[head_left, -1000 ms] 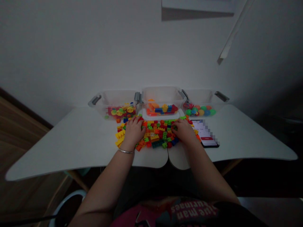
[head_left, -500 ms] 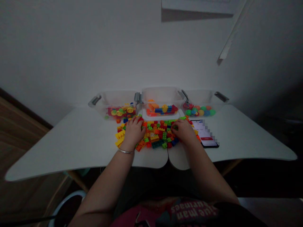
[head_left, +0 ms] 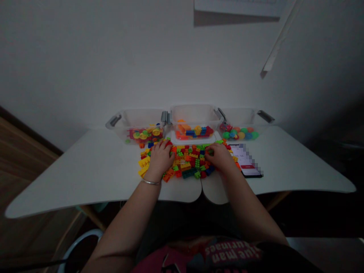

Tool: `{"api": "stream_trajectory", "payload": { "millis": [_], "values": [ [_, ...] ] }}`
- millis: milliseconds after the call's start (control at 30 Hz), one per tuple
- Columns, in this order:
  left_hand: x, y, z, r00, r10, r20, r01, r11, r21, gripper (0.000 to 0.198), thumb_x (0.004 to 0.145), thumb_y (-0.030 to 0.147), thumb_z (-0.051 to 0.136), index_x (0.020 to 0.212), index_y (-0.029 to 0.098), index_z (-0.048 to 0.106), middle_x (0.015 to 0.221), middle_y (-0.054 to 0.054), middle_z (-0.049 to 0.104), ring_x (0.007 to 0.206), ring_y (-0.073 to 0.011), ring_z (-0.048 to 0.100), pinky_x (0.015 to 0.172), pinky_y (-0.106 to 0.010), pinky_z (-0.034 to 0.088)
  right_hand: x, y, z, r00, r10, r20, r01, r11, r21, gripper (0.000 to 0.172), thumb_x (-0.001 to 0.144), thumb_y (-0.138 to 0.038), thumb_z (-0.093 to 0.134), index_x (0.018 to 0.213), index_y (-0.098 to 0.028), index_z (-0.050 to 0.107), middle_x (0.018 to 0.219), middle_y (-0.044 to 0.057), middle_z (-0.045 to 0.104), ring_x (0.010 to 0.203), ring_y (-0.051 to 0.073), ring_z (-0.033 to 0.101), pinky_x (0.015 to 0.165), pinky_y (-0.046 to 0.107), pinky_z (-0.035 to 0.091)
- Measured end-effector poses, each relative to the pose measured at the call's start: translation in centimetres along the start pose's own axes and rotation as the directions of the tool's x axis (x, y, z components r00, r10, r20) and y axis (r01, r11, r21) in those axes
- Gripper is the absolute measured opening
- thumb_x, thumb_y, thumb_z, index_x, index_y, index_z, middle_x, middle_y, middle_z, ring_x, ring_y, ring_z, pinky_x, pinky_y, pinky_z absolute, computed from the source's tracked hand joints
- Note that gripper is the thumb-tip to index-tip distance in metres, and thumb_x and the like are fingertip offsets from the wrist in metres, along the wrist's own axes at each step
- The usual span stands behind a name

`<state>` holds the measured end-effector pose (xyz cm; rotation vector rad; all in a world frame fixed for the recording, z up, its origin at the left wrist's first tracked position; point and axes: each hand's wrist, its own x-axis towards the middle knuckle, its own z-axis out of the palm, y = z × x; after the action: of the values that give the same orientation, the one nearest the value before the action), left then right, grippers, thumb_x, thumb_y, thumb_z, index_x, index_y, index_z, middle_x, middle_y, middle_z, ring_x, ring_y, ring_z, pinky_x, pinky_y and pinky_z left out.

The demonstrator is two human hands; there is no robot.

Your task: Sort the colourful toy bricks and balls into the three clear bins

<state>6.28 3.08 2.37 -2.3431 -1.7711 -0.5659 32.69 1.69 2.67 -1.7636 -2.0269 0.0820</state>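
Note:
Colourful toy bricks [head_left: 186,166] lie in a wide, low pile near the middle of the white table. My left hand [head_left: 161,157] rests over the left part of the pile, its fingers spread; a red brick shows by the fingertips. Over the right part is my right hand [head_left: 218,154], with thumb and fingers curled together at the bricks. What it pinches, if anything, is too small and dark to make out. Yellow bricks [head_left: 144,162] lie left of my left wrist.
Three clear bins stand behind the pile: the left bin [head_left: 142,113] with mixed toys, the middle bin [head_left: 195,110] with bricks, the right bin [head_left: 241,113] with coloured balls. A phone [head_left: 246,161] lies right of my right hand on the table [head_left: 85,170].

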Motion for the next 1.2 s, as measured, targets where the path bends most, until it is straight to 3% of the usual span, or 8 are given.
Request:
{"api": "stream_trajectory", "payload": {
  "millis": [133,233,367,467,600,733,867,1200],
  "values": [
    [0.0,-0.1,0.0,1.000,-0.002,0.007,0.002,1.000,0.003,0.039,0.091,0.030,0.051,0.123,0.015,0.068,0.146,-0.013,0.057,0.138,-0.0346,0.045,0.114,-0.053,0.039,0.3,0.1,-0.3,0.994,0.106,-0.016,-0.101,0.972,0.211,0.018,0.083,-0.025,0.066,0.099,-0.019,0.073,0.100,0.009,0.074,0.093,0.024,0.067,0.088,0.038,0.052],
    [0.0,-0.1,0.0,1.000,0.002,0.004,-0.002,1.000,0.002,0.039,0.091,0.030,0.052,0.123,0.015,0.068,0.145,-0.013,0.058,0.138,-0.0344,0.045,0.114,-0.052,0.039,0.7,0.3,-0.3,0.982,0.180,-0.052,-0.138,0.879,0.456,0.020,0.081,-0.023,0.064,0.099,-0.020,0.070,0.095,0.006,0.075,0.090,0.022,0.070,0.085,0.037,0.055],
    [0.0,-0.3,0.2,1.000,0.012,-0.010,-0.012,1.000,-0.004,0.038,0.091,0.031,0.052,0.122,0.016,0.069,0.145,-0.013,0.058,0.138,-0.0335,0.046,0.113,-0.052,0.039,1.9,0.3,-0.6,0.955,0.250,-0.162,-0.060,0.692,0.720,0.026,0.078,-0.031,0.064,0.102,-0.021,0.065,0.102,0.007,0.073,0.081,0.020,0.070,0.075,0.035,0.058],
    [0.0,-0.4,0.4,1.000,0.012,-0.010,-0.012,1.000,-0.007,0.038,0.091,0.031,0.052,0.122,0.016,0.069,0.144,-0.013,0.058,0.138,-0.0337,0.046,0.113,-0.053,0.039,3.3,-0.1,-1.4,0.915,0.278,-0.292,0.055,0.632,0.773,0.027,0.077,-0.033,0.064,0.101,-0.021,0.063,0.105,0.008,0.072,0.078,0.018,0.068,0.073,0.034,0.059],
    [0.0,-0.5,0.6,1.000,0.005,-0.018,-0.005,1.000,-0.015,0.038,0.090,0.030,0.053,0.122,0.017,0.069,0.144,-0.013,0.058,0.138,-0.0334,0.046,0.114,-0.053,0.039,5.4,-0.9,-3.0,0.878,0.200,-0.436,0.191,0.688,0.700,0.024,0.080,-0.028,0.061,0.103,-0.021,0.064,0.109,0.008,0.071,0.086,0.019,0.068,0.078,0.036,0.059],
    [0.0,-0.6,0.7,1.000,0.001,-0.023,-0.002,1.000,-0.024,0.037,0.090,0.031,0.052,0.121,0.019,0.069,0.145,-0.012,0.058,0.138,-0.0331,0.045,0.113,-0.053,0.039,7.5,-1.8,-3.8,0.870,0.058,-0.490,0.257,0.795,0.550,0.023,0.082,-0.019,0.055,0.101,-0.022,0.068,0.109,0.007,0.072,0.092,0.020,0.068,0.084,0.039,0.058],
    [0.0,-0.6,0.7,1.000,-0.003,-0.013,0.003,1.000,-0.018,0.038,0.091,0.032,0.050,0.122,0.018,0.068,0.145,-0.012,0.057,0.139,-0.0334,0.045,0.114,-0.054,0.039,8.9,-2.2,-3.6,0.848,-0.071,-0.525,0.310,0.871,0.382,0.026,0.082,-0.013,0.049,0.089,-0.022,0.073,0.103,0.006,0.074,0.101,0.022,0.067,0.098,0.045,0.053],
    [-0.1,-0.6,0.5,1.000,0.013,-0.025,-0.014,1.000,-0.015,0.038,0.091,0.032,0.050,0.121,0.018,0.069,0.145,-0.012,0.058,0.138,-0.0337,0.046,0.113,-0.053,0.039,9.4,-2.1,-3.1,0.886,-0.064,-0.460,0.142,0.980,0.137,0.039,0.087,-0.014,0.045,0.112,-0.016,0.075,0.117,0.012,0.072,0.114,0.028,0.062,0.110,0.050,0.044]
  ]
}}
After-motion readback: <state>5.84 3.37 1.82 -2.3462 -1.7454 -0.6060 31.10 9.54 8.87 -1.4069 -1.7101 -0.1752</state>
